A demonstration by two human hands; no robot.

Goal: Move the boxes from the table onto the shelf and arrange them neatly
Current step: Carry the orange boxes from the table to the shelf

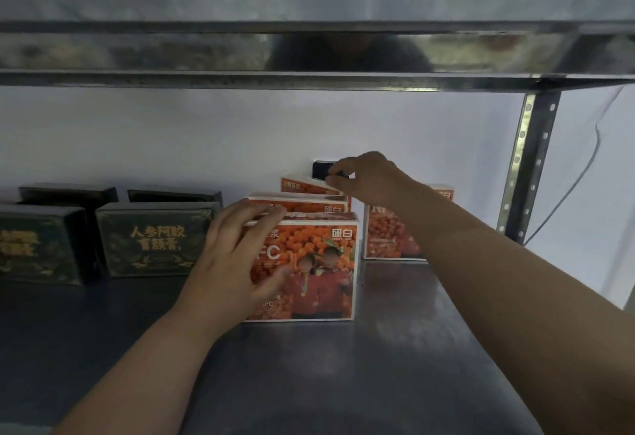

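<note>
Three orange-and-white boxes stand in a row, one behind another, on the dark metal shelf (395,366). My left hand (237,256) holds the front orange box (319,269) at its top left corner, fingers over the top edge and thumb on the face. My right hand (364,180) reaches to the back and pinches the top right corner of the rear orange box (305,185), which tilts. A middle orange box (299,204) stands between them. Another orange box (385,238) stands to the right, partly behind my right forearm.
Several dark green boxes with gold lettering (154,238) stand at the left of the shelf. An upper shelf board (309,53) hangs low overhead. A perforated metal upright (529,166) stands at the right. A small black plate (323,170) sits on the white back wall.
</note>
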